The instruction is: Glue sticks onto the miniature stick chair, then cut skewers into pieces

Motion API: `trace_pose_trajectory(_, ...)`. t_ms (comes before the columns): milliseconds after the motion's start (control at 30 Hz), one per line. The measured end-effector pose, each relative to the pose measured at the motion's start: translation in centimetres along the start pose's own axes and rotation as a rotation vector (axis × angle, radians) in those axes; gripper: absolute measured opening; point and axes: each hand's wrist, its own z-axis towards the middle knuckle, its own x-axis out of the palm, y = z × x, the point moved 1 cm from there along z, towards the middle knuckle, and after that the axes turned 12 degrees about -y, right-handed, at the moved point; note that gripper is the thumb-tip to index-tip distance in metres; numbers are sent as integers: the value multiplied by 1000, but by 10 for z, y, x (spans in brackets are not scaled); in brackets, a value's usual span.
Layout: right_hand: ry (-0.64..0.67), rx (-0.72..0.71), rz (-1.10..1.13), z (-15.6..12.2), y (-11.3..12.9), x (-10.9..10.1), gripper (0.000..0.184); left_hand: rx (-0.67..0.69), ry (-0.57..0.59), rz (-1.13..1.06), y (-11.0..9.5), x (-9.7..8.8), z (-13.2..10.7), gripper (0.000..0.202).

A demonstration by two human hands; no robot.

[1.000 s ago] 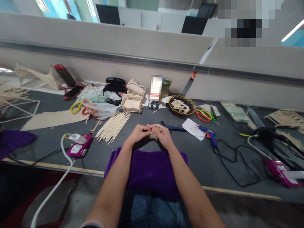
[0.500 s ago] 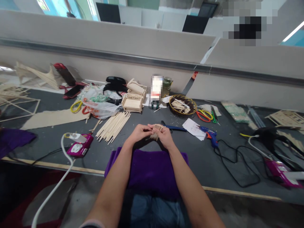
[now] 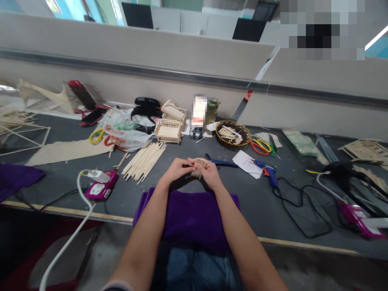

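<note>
Between my hands is a small piece made of wooden sticks (image 3: 198,171) set side by side, held just above the dark table. My right hand (image 3: 209,173) grips it, thumb across its front. My left hand (image 3: 178,169) is closed at its left side, fingertips pressed to its upper edge; part of the piece is hidden by the fingers. Just behind my hands lies a dark blue tool handle (image 3: 224,163), its other end partly covered. A folded purple cloth (image 3: 194,218) lies under my forearms at the table's edge.
To the left lie loose wooden sticks (image 3: 144,161) and a magenta power strip (image 3: 102,186). Behind stand small stick-built furniture models (image 3: 168,131) and a basket (image 3: 233,135) of short sticks. At right are a blue glue gun (image 3: 269,174) with its looping cord, and scissors (image 3: 261,147).
Hardly anything differs. Both hands keep the stick piece in nearly the same place, with a very slight shift of the fingers and of the view.
</note>
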Motion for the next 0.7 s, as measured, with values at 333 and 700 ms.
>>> trace_pose_trajectory(333, -13, 10, 1, 0, 1, 0, 27, 14, -8, 14, 0, 1, 0, 29)
trace_pose_trajectory(700, -87, 105, 158, 0, -1, -3, 33, -36, -105, -17, -9, -9, 0, 27)
